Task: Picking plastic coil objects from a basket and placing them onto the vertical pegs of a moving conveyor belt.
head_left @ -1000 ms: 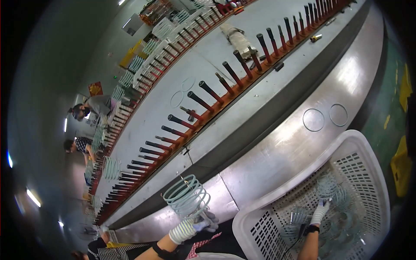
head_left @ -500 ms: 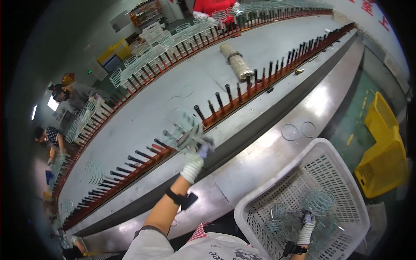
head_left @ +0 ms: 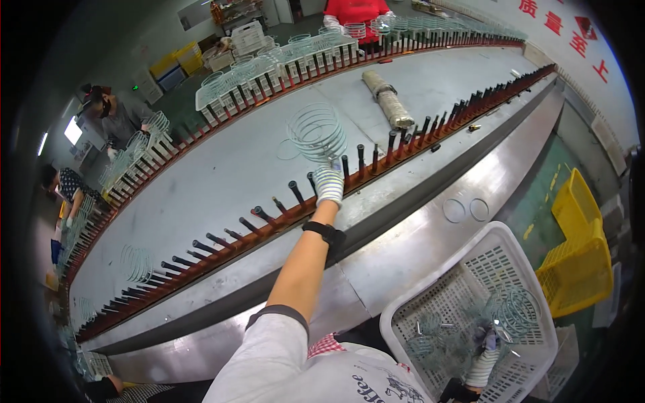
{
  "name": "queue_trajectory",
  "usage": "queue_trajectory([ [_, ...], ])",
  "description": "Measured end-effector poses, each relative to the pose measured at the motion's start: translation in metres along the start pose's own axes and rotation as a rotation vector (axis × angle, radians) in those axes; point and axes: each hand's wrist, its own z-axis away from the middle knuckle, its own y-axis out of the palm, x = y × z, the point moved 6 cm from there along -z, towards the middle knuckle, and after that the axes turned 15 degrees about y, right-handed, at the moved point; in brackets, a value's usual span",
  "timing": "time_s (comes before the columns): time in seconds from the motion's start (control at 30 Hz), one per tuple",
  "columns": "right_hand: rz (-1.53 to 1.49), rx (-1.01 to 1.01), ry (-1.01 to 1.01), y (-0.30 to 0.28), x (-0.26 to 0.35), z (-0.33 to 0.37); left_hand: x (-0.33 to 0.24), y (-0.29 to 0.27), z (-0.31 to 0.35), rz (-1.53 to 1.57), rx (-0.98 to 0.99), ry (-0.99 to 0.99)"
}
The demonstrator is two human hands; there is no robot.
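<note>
My left hand (head_left: 329, 184), in a striped white glove, reaches past the row of dark posts and is closed at the near end of a pale green wire coil (head_left: 314, 131). That coil rests over the grey tabletop, its rings fanned apart. Down in the white basket (head_left: 398, 321), my gloved right hand (head_left: 486, 349) is closed at another wire coil (head_left: 516, 310) with a small metal tube by it. More tangled coils (head_left: 430, 334) lie left of that hand. My right fingertips are partly hidden among the wires.
Dark posts (head_left: 261, 213) line both long edges of the curved table (head_left: 228, 174). A wrapped roll (head_left: 388, 101) lies on it. Two loose wire rings (head_left: 454, 211) sit on the metal ledge. Yellow crates (head_left: 576, 252) stand at right. Several people work across the table.
My left hand has moved forward and right over the posts, bringing the wire coil onto the tabletop. My right hand stays in the basket. The view has shifted slightly.
</note>
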Motion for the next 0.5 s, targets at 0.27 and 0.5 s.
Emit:
queue_trajectory([
  [0.27,0.116,0.011,-0.015,0.040,0.031,0.023,0.042,-0.051,0.054,0.185,-0.219,0.087],
  [0.5,-0.369,0.477,0.263,0.117,0.030,0.000,0.135,-0.044,0.069,0.025,-0.291,-0.048],
])
